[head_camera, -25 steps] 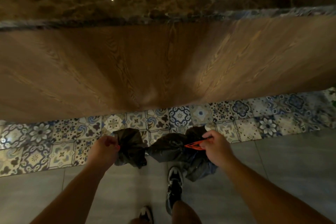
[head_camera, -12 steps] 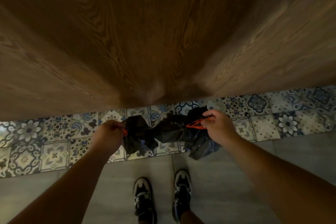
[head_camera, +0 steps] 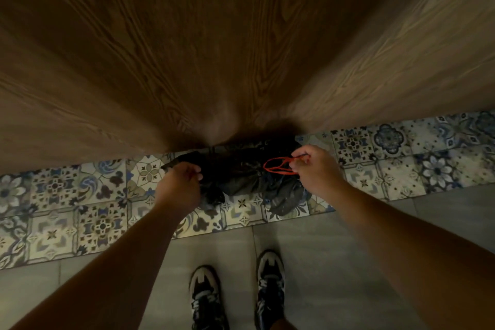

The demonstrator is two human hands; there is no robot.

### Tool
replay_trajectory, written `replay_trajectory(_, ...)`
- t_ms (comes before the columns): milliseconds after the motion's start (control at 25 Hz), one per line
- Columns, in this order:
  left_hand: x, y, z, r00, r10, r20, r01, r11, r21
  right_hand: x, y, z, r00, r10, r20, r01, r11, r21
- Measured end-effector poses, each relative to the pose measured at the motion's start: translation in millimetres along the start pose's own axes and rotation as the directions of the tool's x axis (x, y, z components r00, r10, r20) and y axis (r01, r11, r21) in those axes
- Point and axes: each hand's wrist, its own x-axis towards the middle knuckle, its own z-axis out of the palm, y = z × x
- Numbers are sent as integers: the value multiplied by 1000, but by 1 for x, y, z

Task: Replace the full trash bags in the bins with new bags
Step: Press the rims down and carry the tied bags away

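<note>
Overhead, crinkled black trash bag bunched in closed left hand, thin red drawstring loop pinched by right hand.

The floor is grey tile with a patterned strip along the wood panel; two shoes stand on the grey.

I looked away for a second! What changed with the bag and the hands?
The red drawstring now shows as an open loop by the right hand. The feet came together. The view tipped down, hiding the countertop. Both the right and the left hand still grip the black bag.
</note>
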Motion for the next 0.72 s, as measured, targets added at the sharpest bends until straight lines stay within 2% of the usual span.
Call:
replay_trajectory(120,11,-11,18,1000,23,6,-23,1000,13,16,16,10,999,4,-49,-2,999,43)
replay_trajectory(280,18,-31,31,1000,7,-22,-7,1000,1,35,48,3,971,186,-148,-155,967,203)
replay_trajectory(400,16,-43,35,996,-53,-69,44,991,-128,51,66,-11,944,253,-211,-223,963,153)
replay_trajectory(480,13,-47,35,989,-56,-134,44,995,-91,60,74,-19,926,293,-240,-255,951,174)
replay_trajectory(600,16,-49,37,989,-55,-140,45,996,-72,64,82,-19,931,290,-220,-246,947,208)
replay_trajectory(720,23,-44,39,997,-18,-80,15,999,-42,59,86,-19,942,261,-208,-216,952,219)
